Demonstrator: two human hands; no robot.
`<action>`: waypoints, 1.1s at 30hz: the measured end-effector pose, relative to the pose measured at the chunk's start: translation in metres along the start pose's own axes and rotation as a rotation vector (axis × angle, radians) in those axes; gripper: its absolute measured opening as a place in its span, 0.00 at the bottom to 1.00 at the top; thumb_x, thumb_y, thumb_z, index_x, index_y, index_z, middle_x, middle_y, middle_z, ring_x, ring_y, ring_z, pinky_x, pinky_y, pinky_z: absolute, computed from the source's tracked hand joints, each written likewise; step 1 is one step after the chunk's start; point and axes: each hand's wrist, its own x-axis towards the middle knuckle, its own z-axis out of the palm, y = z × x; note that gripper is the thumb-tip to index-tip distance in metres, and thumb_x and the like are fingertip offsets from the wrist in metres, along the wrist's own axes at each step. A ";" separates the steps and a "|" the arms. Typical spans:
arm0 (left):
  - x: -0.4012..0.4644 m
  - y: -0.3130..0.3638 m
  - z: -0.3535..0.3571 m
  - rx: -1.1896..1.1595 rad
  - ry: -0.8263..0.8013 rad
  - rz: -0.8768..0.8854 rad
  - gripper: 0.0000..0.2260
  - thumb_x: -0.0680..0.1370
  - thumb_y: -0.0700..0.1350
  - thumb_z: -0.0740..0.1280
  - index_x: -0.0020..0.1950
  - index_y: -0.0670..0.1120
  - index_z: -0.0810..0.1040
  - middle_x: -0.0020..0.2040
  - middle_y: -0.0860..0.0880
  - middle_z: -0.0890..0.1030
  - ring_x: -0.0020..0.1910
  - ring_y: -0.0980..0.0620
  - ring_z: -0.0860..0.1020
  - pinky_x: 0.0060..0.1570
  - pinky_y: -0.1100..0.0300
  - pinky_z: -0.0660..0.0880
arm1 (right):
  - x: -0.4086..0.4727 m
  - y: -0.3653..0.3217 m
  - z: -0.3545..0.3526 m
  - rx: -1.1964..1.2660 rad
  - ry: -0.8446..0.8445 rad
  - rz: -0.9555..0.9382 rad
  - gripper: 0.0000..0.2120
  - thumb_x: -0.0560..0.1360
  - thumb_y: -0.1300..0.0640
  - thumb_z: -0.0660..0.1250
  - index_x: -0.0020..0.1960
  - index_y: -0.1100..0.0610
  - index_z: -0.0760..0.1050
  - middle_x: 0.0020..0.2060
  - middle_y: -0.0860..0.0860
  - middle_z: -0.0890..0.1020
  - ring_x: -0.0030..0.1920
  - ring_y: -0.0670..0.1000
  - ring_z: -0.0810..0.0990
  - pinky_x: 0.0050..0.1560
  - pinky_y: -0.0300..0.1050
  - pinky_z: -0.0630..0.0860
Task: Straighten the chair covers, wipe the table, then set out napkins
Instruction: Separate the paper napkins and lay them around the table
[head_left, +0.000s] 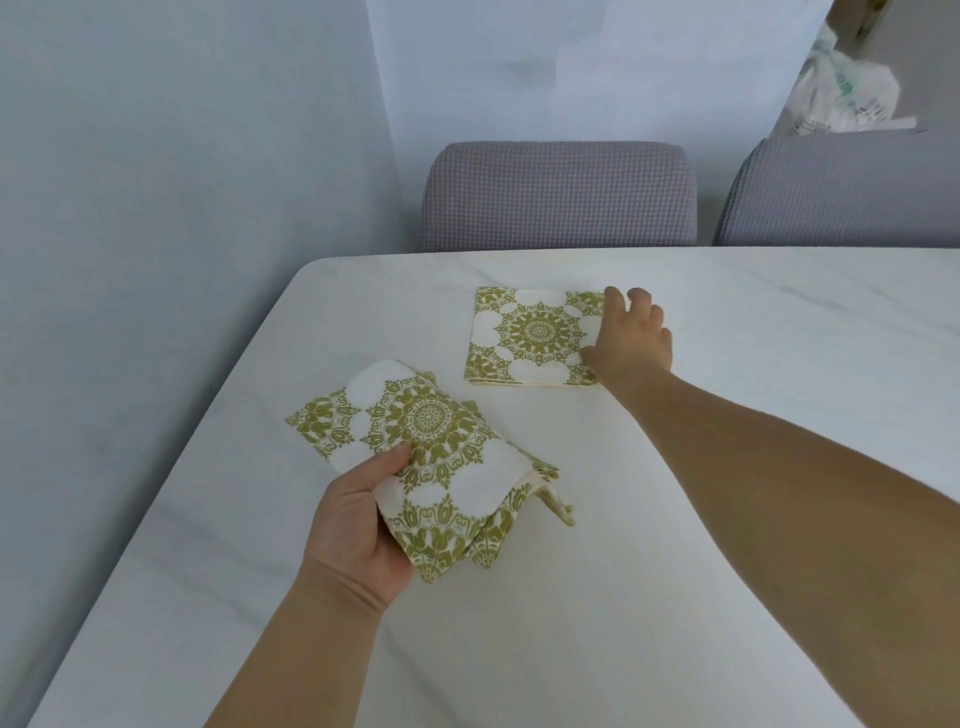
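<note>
Napkin stack (436, 457) is clamped in L grip (358, 525); 1 napkin (530, 335) at 12 o'clock on counter (727, 519) is pressed flat by R grip (631, 338), fingers spread.

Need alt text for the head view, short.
Right hand lays one green-patterned napkin flat on a white table, in front of a grey-covered chair. Left hand holds a stack of matching napkins.
</note>
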 end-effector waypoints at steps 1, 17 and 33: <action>-0.004 0.001 0.002 0.009 -0.018 -0.005 0.16 0.72 0.37 0.62 0.58 0.43 0.78 0.54 0.41 0.83 0.49 0.42 0.82 0.41 0.42 0.80 | -0.007 0.002 -0.005 -0.026 0.057 -0.032 0.29 0.75 0.57 0.66 0.72 0.56 0.59 0.69 0.56 0.64 0.66 0.58 0.65 0.62 0.51 0.65; -0.105 -0.029 0.012 0.243 -0.180 -0.124 0.16 0.67 0.33 0.66 0.54 0.40 0.81 0.51 0.38 0.83 0.45 0.40 0.83 0.40 0.47 0.81 | -0.201 0.023 -0.078 1.512 -0.924 0.363 0.25 0.66 0.60 0.73 0.62 0.64 0.75 0.53 0.61 0.82 0.51 0.59 0.82 0.53 0.52 0.79; -0.196 -0.064 0.029 0.451 -0.062 -0.105 0.23 0.64 0.33 0.69 0.59 0.38 0.78 0.56 0.35 0.80 0.51 0.38 0.81 0.50 0.42 0.78 | -0.254 0.057 -0.154 1.341 -0.690 0.130 0.18 0.71 0.61 0.72 0.60 0.54 0.75 0.51 0.52 0.79 0.46 0.47 0.80 0.45 0.41 0.75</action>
